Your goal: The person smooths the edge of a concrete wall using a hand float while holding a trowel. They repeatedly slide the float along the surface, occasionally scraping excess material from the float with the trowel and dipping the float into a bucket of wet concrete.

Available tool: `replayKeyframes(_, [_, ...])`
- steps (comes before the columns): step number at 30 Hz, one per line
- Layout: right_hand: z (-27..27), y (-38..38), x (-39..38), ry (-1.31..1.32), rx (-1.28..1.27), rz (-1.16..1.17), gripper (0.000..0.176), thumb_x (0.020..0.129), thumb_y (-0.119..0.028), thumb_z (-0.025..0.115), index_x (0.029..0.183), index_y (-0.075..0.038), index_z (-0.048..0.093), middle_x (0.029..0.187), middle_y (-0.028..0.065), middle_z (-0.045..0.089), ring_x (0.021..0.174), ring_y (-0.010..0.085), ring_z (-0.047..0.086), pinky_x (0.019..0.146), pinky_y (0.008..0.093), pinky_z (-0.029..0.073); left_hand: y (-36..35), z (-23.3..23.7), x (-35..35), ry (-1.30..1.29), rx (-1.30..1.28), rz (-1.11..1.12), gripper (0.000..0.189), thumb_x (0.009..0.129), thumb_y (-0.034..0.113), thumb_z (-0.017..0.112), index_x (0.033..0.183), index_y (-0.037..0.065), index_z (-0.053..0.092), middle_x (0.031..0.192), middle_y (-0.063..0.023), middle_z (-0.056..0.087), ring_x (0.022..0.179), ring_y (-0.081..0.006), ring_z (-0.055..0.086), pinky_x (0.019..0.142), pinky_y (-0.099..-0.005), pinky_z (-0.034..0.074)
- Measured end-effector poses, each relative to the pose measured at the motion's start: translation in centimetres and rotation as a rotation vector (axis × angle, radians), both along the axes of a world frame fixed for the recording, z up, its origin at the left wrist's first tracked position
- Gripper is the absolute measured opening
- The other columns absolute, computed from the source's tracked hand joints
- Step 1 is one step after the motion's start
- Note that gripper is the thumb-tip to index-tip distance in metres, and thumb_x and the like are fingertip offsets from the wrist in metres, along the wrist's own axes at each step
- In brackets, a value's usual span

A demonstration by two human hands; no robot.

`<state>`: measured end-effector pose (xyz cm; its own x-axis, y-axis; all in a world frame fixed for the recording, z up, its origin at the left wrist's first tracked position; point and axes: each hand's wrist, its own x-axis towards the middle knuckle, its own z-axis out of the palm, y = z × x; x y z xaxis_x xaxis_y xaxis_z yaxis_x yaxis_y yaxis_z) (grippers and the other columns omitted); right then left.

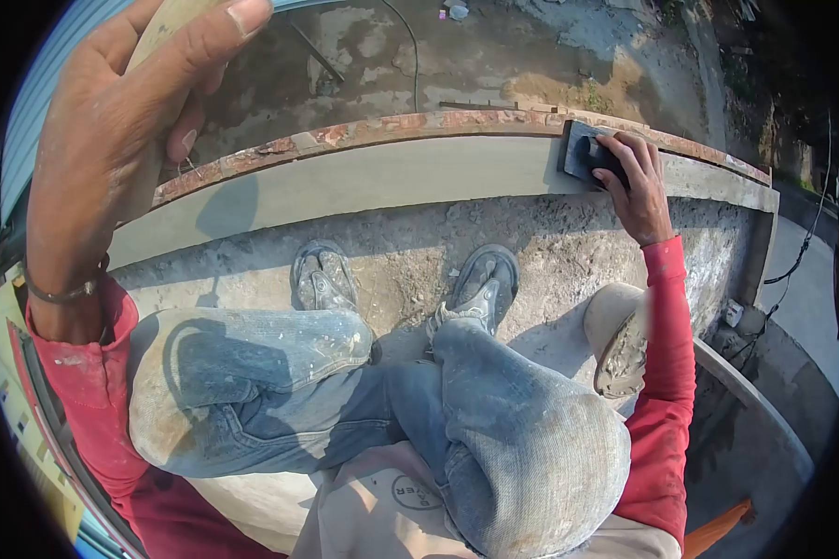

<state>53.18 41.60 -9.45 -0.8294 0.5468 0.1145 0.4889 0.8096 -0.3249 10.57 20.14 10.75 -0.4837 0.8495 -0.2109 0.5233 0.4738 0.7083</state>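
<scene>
My right hand (636, 182) grips a dark plastering float (580, 156), which rests on the pale smooth top of a low wall (391, 174) near its right end. At the upper left, my left hand (126, 121) is closed around a pale upright pole (170, 26), perhaps wood or bamboo. The thumb lies across its front, and much of the pole is hidden behind the hand. A pale bucket (611, 303) with grey wet mortar (625, 361) in it stands by my right forearm, partly covered by the sleeve.
Rough bricks (345, 136) edge the wall's far side, with lower ground beyond. My sandalled feet (485, 279) stand on dusty rough concrete (401, 242). Dark cables (797, 265) hang at the right, near a curved grey edge (755, 401). Blue corrugated sheeting (51, 102) lies at the left.
</scene>
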Motion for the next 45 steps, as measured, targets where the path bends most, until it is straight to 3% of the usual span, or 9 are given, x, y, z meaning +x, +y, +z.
replayKeyframes(8, [-3.1,-15.7,-23.3,0.374,0.004,0.322,0.039,0.090,-0.035,0.078,0.118,-0.012,0.066,0.120,0.0050,0.062,0.118,0.0274,0.058,0.102,0.0470,0.047,2.1,-0.3,1.3,0.001,0.010,-0.036,0.049,0.103,0.046,0.072,0.124,0.002,0.070,0.080,0.0065,0.048,0.055,-0.0003,0.038,0.050,-0.0187,0.032])
replayKeyframes(11, [-2.7,-14.4,-20.5,0.304,0.007,0.323,0.041,0.090,-0.037,0.078,0.120,-0.013,0.066,0.122,0.0054,0.062,0.118,0.0277,0.058,0.100,0.0465,0.047,2.4,-0.3,1.9,-0.037,-0.001,-0.045,0.048,0.103,0.045,0.072,0.124,0.002,0.070,0.080,0.0063,0.048,0.055,-0.0004,0.038,0.049,-0.0187,0.031])
replayKeyframes(17, [0.4,-0.7,2.4,-0.030,0.051,0.036,0.053,0.090,-0.023,0.078,0.139,-0.014,0.064,0.132,0.0079,0.063,0.120,0.0326,0.058,0.102,0.0472,0.047,1.0,-0.3,1.1,0.006,-0.052,-0.002,0.049,0.102,0.046,0.073,0.124,0.002,0.070,0.080,0.0061,0.048,0.055,-0.0006,0.038,0.050,-0.0186,0.031])
replayKeyframes(19, [1.0,-1.2,1.9,-0.035,0.029,0.034,0.053,0.089,-0.023,0.079,0.140,-0.014,0.064,0.132,0.0078,0.063,0.119,0.0327,0.058,0.102,0.0469,0.047,1.0,-0.5,0.7,0.029,-0.036,0.017,0.050,0.102,0.047,0.073,0.124,0.002,0.070,0.080,0.0061,0.048,0.055,-0.0007,0.038,0.050,-0.0186,0.031])
replayKeyframes(27, [-2.5,-20.4,-23.6,0.372,-0.040,0.360,0.039,0.087,-0.030,0.076,0.121,-0.013,0.069,0.117,0.0045,0.062,0.116,0.0250,0.059,0.096,0.0434,0.049,2.3,0.0,2.0,0.013,-0.037,-0.065,0.051,0.102,0.049,0.073,0.123,0.002,0.071,0.081,0.0060,0.050,0.056,-0.0006,0.040,0.050,-0.0185,0.031])
replayKeyframes(36, [0.7,-3.6,2.7,-0.075,0.033,0.049,0.057,0.088,-0.026,0.080,0.141,-0.015,0.064,0.131,0.0072,0.063,0.118,0.0328,0.058,0.101,0.0470,0.047,0.2,-0.3,0.1,0.060,-0.042,-0.113,0.058,0.100,0.053,0.073,0.128,0.002,0.071,0.080,0.0046,0.051,0.056,-0.0010,0.044,0.052,-0.0177,0.035])
replayKeyframes(37, [0.6,-4.2,1.8,-0.051,0.008,0.075,0.056,0.088,-0.026,0.080,0.141,-0.014,0.064,0.130,0.0078,0.063,0.117,0.0332,0.058,0.101,0.0473,0.047,0.3,0.3,0.7,0.072,-0.050,-0.101,0.058,0.100,0.053,0.073,0.128,0.002,0.071,0.080,0.0046,0.051,0.056,-0.0010,0.044,0.052,-0.0177,0.035])
replayKeyframes(39, [0.4,-7.4,-3.1,-0.004,-0.034,0.133,0.053,0.088,-0.026,0.080,0.138,-0.014,0.066,0.130,0.0075,0.063,0.115,0.0326,0.059,0.100,0.0467,0.047,1.1,1.6,2.6,-0.095,0.025,-0.003,0.023,0.103,0.023,0.076,0.099,0.001,0.071,0.068,0.0006,0.059,0.055,-0.0065,0.052,0.051,-0.0250,0.040])
replayKeyframes(45, [-3.9,-22.6,-27.2,0.421,-0.014,0.415,0.033,0.095,-0.027,0.070,0.124,-0.010,0.068,0.118,0.0068,0.067,0.117,0.0269,0.060,0.098,0.0439,0.048,2.2,3.4,5.1,-0.254,0.013,0.080,0.019,0.105,0.020,0.073,0.099,0.002,0.070,0.068,0.0016,0.058,0.055,-0.0065,0.052,0.051,-0.0239,0.042])
